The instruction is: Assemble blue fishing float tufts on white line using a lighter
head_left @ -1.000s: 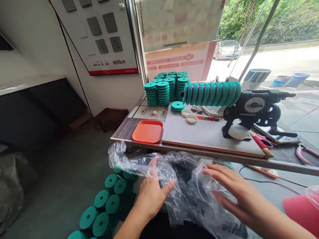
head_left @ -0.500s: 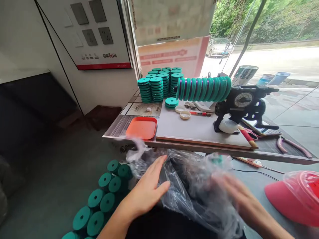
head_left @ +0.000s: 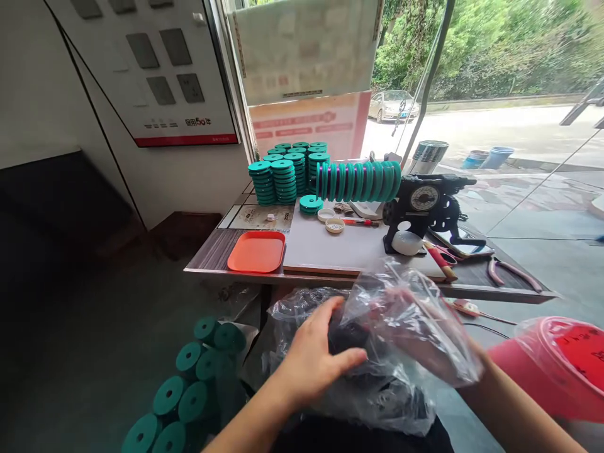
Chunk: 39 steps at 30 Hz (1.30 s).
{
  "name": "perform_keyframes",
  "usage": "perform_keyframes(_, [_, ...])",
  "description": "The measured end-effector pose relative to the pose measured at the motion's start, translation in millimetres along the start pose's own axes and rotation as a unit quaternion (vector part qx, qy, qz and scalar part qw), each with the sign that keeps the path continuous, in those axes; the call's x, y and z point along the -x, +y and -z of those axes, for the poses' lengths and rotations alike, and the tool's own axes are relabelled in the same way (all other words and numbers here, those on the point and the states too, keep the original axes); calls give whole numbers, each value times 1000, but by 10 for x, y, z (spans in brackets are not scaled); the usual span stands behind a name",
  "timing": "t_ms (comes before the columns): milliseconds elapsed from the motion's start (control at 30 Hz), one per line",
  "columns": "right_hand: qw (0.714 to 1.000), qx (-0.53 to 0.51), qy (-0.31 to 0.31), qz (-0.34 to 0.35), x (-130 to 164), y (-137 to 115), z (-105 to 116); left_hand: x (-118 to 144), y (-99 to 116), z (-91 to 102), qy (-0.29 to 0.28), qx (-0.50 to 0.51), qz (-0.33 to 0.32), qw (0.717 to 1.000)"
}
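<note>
A crumpled clear plastic bag lies across my lap, below the table edge, with dark material showing through it. My left hand rests at its left side, fingers and thumb apart, with nothing gripped. My right hand shows only through a raised, shiny part of the plastic, which covers its fingers. Glare hides whether those fingers are closed. Beyond the hands, on the table, several green foam spools sit in a row on the shaft of a black hand-crank winder.
An orange tray, stacked green spools, small round dishes and pliers lie on the table. More green spools stand low at left. A pink bucket is at right.
The plastic around my right hand has risen and spread over it. My left hand has shifted slightly right with its fingers apart. The view has turned a little to the right.
</note>
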State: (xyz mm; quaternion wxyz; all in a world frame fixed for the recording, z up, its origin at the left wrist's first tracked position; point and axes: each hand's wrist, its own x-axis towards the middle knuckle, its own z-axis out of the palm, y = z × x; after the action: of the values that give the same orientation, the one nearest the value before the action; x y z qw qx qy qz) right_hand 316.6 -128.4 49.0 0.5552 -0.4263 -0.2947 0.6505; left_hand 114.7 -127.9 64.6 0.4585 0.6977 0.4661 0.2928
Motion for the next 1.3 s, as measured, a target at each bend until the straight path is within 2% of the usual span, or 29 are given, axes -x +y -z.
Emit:
perform_keyframes(33, [1000,0,4,-24,-10,20,-47,-101,-63,-72,0,39,1,999])
perform_keyframes(100, [999,18,27,-28,-21,48,-77,-235,-231,-149,61,68,17,996])
perform_keyframes(200, [992,107,46,37,-11,40,20,-256,-417,-80,95,84,23,992])
perform_keyframes(267, [982,168,40,74,4,-5,108,-201,-390,37,85,101,27,991])
perform_keyframes(333, [964,228,41,130,19,-89,161,-153,-209,145,82,111,32,990])
perform_keyframes(433, [910,355,8,213,74,-296,140,-165,245,195,85,32,8,996])
perform_keyframes(500, [848,470,-40,242,158,-477,59,-233,514,152,83,-97,-24,991])
perform_keyframes(533, [812,519,-41,263,212,-571,-1,-276,600,120,73,-148,-23,986])
perform_keyframes(567, [779,553,-21,295,266,-659,-75,-320,646,89,48,-173,-27,983])
perform_keyframes(600, [753,561,24,343,311,-735,-160,-358,655,65,22,-173,-36,984])
perform_keyframes(633, [737,561,47,374,338,-794,-255,-388,632,52,0,-148,-41,988])
perform_keyframes(667, [728,563,32,390,338,-832,-354,-407,587,53,-13,-112,-46,993])
perform_keyframes(700, [719,577,-73,381,308,-845,-450,-415,531,69,-8,-79,-48,996])
perform_keyframes(733, [701,608,-181,327,247,-834,-536,-413,475,99,11,-54,-46,997])
perform_keyframes(767, [681,635,-244,272,160,-797,-605,-402,426,140,35,-40,-41,998])
perform_keyframes(800, [654,661,-291,224,58,-735,-654,-384,390,188,58,-31,-36,997])
perform_keyframes(867, [621,691,-320,186,-153,-536,-692,-332,359,282,92,-16,-31,995])
perform_keyframes(900, [615,694,-325,187,-241,-407,-690,-302,360,320,96,-4,-32,995])
perform_keyframes(1033, [627,680,-318,206,-368,84,-651,-191,388,374,83,16,-47,995])
perform_keyframes(1100, [631,688,-297,201,-325,165,-635,-166,375,373,86,12,-49,995])
perform_keyframes(1200, [634,701,-269,186,-254,76,-608,-180,321,376,97,0,-47,994])
perform_keyframes(1233, [653,690,-259,175,-248,41,-602,-193,303,375,95,0,-45,994])
perform_keyframes(1300, [714,638,-245,149,-277,37,-604,-218,278,365,86,9,-44,995])
